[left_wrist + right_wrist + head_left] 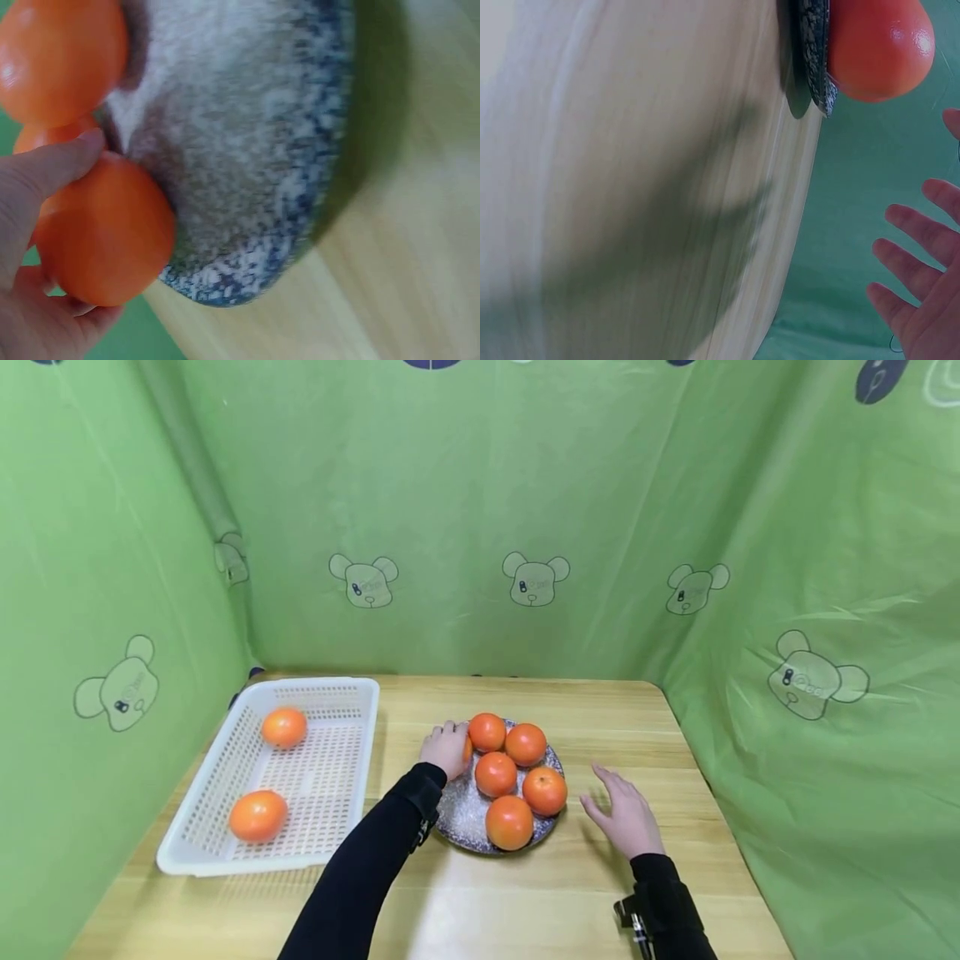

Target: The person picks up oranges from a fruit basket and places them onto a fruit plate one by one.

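Observation:
At the left side of the speckled plate (463,817), my left hand (445,750) grips an orange (105,232). In the left wrist view the thumb lies over its top and the fingers curl beneath it. The hand hides most of this fruit in the head view. Several other oranges (496,774) sit on the plate, one (509,822) near its front rim. To the right of the plate, my right hand (628,821) hovers over the table with spread fingers and nothing in it. The nearest fruit to it is an orange (545,790) at the plate's right.
A white perforated basket (371,727) stands left of the plate, holding two oranges, one (284,727) toward the back and one (258,816) toward the front. Everything stands on a wooden table (600,710). Green curtains (450,485) with bear prints hang behind and on both sides.

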Tool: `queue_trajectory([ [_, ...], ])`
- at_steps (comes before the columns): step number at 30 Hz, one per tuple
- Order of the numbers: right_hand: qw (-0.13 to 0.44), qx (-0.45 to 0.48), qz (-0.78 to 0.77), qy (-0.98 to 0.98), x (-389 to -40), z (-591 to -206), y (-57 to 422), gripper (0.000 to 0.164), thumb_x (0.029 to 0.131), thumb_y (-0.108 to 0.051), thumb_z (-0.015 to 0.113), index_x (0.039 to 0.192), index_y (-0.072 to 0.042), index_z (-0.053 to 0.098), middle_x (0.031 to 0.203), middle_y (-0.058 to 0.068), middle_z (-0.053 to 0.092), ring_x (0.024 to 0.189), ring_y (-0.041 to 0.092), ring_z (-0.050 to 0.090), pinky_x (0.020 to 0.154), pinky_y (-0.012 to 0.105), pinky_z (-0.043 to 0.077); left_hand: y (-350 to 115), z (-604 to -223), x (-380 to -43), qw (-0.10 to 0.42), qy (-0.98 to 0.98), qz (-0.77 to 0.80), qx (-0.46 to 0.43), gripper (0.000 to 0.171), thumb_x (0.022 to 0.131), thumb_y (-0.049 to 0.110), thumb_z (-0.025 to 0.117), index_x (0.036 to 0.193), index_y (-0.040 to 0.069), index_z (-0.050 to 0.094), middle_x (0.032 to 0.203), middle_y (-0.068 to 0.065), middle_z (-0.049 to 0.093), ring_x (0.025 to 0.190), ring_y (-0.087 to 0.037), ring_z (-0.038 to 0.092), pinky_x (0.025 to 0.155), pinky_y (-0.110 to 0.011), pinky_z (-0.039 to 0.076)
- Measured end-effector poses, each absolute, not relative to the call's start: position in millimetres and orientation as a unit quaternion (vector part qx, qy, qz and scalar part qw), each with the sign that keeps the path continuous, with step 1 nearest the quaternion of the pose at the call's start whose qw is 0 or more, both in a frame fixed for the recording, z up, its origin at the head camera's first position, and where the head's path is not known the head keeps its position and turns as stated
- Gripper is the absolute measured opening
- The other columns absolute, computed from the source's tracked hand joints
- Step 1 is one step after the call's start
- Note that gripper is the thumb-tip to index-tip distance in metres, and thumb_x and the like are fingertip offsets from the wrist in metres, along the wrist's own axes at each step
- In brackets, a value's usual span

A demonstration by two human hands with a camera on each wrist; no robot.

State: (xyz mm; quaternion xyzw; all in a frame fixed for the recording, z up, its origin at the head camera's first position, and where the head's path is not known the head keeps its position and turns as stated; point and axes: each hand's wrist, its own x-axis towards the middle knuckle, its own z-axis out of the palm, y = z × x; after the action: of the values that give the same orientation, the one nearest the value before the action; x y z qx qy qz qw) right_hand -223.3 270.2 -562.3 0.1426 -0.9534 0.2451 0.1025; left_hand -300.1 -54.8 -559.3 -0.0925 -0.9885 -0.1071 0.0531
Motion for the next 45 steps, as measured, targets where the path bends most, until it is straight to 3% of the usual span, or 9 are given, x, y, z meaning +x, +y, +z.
queue_trajectory([
  [8,0.114,0.153,0.243,-0.951,-220.9,-563.6,267.4,0.061,0.087,-0.041,0.060,0.136,-0.007,0.046,0.130,0.019,0.051,0.119,0.037,0.046,0.100,0.050,0.031,-60.0,-554.1,-298.3,0.026,-0.990,-0.104,-0.093,0.070,0.069,0.034,0.079,0.123,0.003,0.048,0.107,-0.017,0.053,0.102,-0.034,0.052,0.088,-0.042,0.044],
  [11,0.112,0.154,0.246,-0.950,-220.6,-562.7,265.8,0.060,0.087,-0.039,0.061,0.136,-0.007,0.046,0.130,0.019,0.051,0.119,0.037,0.046,0.100,0.050,0.031,-62.6,-539.7,-298.2,-0.007,-0.991,-0.101,-0.090,0.071,0.072,0.038,0.075,0.126,0.003,0.046,0.112,-0.018,0.052,0.105,-0.034,0.051,0.089,-0.043,0.043],
  [15,0.113,0.156,0.248,-0.949,-220.2,-561.3,264.4,0.059,0.086,-0.037,0.063,0.135,-0.007,0.046,0.129,0.020,0.052,0.118,0.038,0.046,0.100,0.050,0.032,-68.3,-514.6,-300.5,-0.022,-0.990,-0.108,-0.090,0.059,0.079,0.038,0.068,0.124,0.004,0.051,0.112,-0.017,0.055,0.101,-0.035,0.055,0.083,-0.045,0.046],
  [21,0.119,0.158,0.237,-0.951,-221.3,-557.9,262.1,0.059,0.086,-0.037,0.062,0.134,-0.006,0.047,0.128,0.020,0.052,0.117,0.037,0.047,0.099,0.051,0.032,-92.4,-473.9,-300.3,-0.007,-0.989,-0.107,-0.104,0.044,0.084,0.030,0.062,0.121,0.007,0.056,0.111,-0.014,0.062,0.095,-0.033,0.061,0.072,-0.046,0.050],
  [29,0.125,0.167,0.223,-0.952,-219.4,-552.0,260.6,0.060,0.086,-0.037,0.063,0.134,-0.006,0.047,0.128,0.019,0.052,0.116,0.037,0.048,0.100,0.051,0.032,-137.8,-438.3,-263.1,0.044,-0.985,-0.142,-0.088,0.040,0.087,0.025,0.058,0.120,0.003,0.057,0.112,-0.017,0.063,0.097,-0.032,0.061,0.078,-0.046,0.049],
  [38,0.133,0.175,0.218,-0.951,-218.0,-547.1,258.9,0.058,0.085,-0.033,0.065,0.133,-0.005,0.048,0.128,0.018,0.053,0.116,0.037,0.048,0.100,0.051,0.030,-182.1,-448.0,-212.2,0.113,-0.984,-0.124,-0.058,0.036,0.085,0.021,0.061,0.112,-0.002,0.059,0.099,-0.021,0.064,0.084,-0.036,0.062,0.068,-0.048,0.049],
  [45,0.132,0.175,0.212,-0.952,-217.6,-548.2,255.0,0.057,0.086,-0.035,0.063,0.133,-0.006,0.049,0.127,0.018,0.053,0.116,0.037,0.049,0.100,0.051,0.030,-208.6,-467.5,-189.9,0.094,-0.988,-0.117,-0.024,0.034,0.085,0.020,0.061,0.110,-0.002,0.060,0.095,-0.020,0.064,0.080,-0.036,0.062,0.064,-0.047,0.048],
])
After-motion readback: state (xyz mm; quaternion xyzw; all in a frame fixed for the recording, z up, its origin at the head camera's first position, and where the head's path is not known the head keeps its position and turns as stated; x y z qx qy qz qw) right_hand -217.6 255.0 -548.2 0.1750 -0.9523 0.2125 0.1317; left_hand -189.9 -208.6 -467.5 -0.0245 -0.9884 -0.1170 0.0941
